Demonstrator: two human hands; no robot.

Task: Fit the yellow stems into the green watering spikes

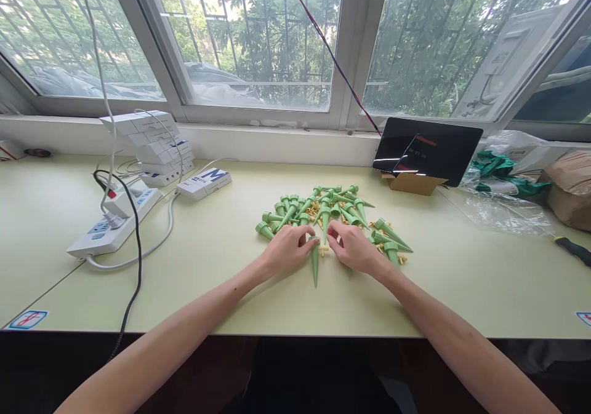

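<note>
My left hand (294,248) pinches the capped top of a green plastic plant watering spike (315,267), whose point is toward the table's front edge. Close to its right, my right hand (353,246) has thumb and fingers drawn together; what they hold, if anything, is hidden. A small yellow plastic valve piece (324,251) lies between the two hands. Another green tip (350,274) shows beneath my right hand. Just beyond both hands spreads a pile of green spikes (325,208) mixed with yellow pieces. Several more spikes (391,251) lie right of my right hand.
A white power strip (99,232) with cables and stacked white boxes (154,146) occupy the left of the table (221,315). At the back right a tablet (427,149) leans in a cardboard stand (415,184). Plastic bags (505,208) and a screwdriver handle (572,250) lie far right.
</note>
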